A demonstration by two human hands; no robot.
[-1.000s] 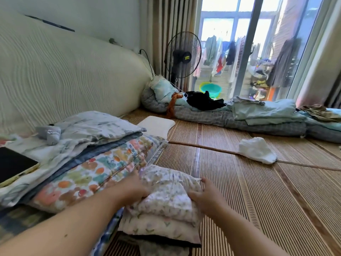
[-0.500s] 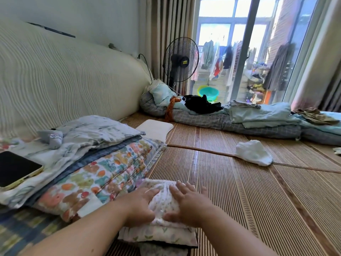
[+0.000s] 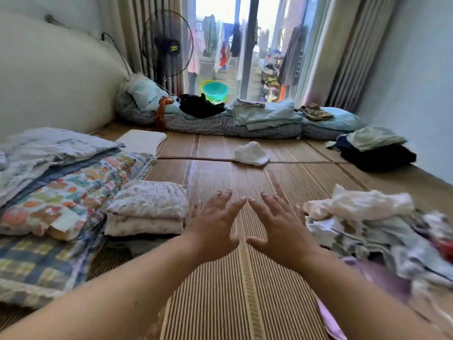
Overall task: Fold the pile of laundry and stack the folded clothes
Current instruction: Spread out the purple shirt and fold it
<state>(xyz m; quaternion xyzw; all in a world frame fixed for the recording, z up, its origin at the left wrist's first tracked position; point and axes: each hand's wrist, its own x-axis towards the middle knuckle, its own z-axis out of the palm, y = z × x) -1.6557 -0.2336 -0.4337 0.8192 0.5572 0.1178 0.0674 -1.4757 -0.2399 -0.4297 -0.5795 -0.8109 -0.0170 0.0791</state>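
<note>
Both hands hover empty over the striped woven straw mat (image 3: 220, 303), palms down and fingers spread: the left hand (image 3: 215, 227) and the right hand (image 3: 279, 229) sit side by side, almost touching at the fingertips, holding nothing. The neat stack of folded white floral-print cotton garments (image 3: 147, 207) lies to the left, just beside the left hand and against the colourful patterned quilts (image 3: 63, 192). The loose heap of unfolded pale and printed laundry (image 3: 372, 227) lies to the right, with its cream crumpled top piece (image 3: 360, 202) just beside the right hand's fingers. The heap spreads away toward the lower right, so the right hand is plainly the nearer one; the next reach is probably a short move rightward to take that top piece.
</note>
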